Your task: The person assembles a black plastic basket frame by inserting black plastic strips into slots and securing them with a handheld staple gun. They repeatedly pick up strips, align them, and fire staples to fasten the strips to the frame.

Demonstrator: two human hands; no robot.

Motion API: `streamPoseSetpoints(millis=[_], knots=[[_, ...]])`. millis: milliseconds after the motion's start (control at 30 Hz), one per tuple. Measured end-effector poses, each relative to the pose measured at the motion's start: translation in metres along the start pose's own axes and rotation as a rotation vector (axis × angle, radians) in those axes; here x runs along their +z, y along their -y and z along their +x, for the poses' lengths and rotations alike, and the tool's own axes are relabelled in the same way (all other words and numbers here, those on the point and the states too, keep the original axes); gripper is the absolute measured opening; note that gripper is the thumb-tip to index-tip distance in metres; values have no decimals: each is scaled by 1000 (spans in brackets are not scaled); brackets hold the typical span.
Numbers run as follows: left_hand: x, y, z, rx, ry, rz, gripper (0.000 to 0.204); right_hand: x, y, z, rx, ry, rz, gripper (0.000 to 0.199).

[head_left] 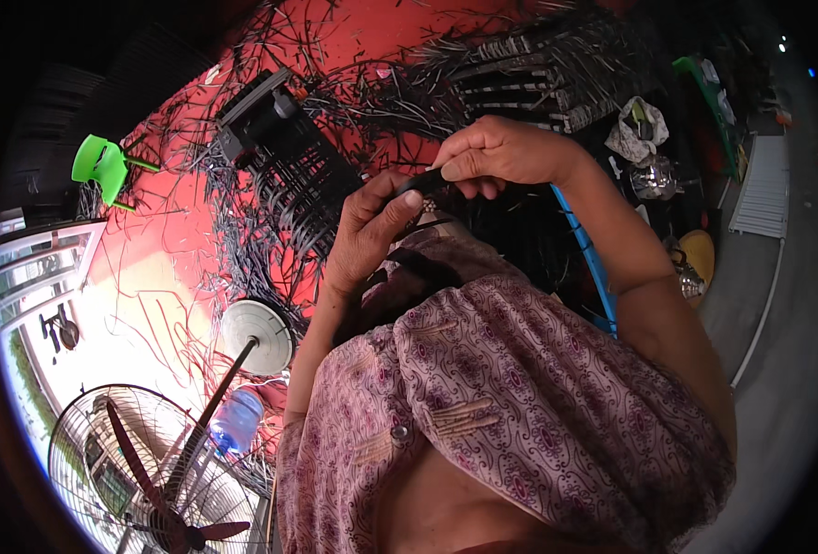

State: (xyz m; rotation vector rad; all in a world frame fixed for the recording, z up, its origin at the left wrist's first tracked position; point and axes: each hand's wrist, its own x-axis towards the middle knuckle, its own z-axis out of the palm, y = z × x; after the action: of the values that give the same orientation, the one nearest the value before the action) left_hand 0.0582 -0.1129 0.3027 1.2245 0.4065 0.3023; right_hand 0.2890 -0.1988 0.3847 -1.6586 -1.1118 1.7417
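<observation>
Black strip (420,181) runs near-left to far-right between left hand (374,220) and right hand (499,153). Both pinch it, close together; neither appears nearer.

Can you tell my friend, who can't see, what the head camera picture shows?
A person's left hand and right hand hold a black strip together. Dark scraps litter the red floor beyond; a green chair and a fan are at left.

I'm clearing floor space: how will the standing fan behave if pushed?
The standing fan may tip if pushed high: its broad head tops a slim pole. The flat round base might steady low pushes; the thin wire cage could flex.
</observation>
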Motion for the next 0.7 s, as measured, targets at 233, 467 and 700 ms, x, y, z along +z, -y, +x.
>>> streamPoseSetpoints(millis=[233, 467, 700], knots=[[-12, 24, 20, 88, -297, -329, 26, -41, 8, 0, -771, -781, -19, 25], [1, 18, 36, 101, -358, -283, 28, -43, -28, 46, -375, -315, 307, 45], [17, 23, 48, 97, -340, -251, 26, -81, -11, 80, -615, -409, 750, 41]])
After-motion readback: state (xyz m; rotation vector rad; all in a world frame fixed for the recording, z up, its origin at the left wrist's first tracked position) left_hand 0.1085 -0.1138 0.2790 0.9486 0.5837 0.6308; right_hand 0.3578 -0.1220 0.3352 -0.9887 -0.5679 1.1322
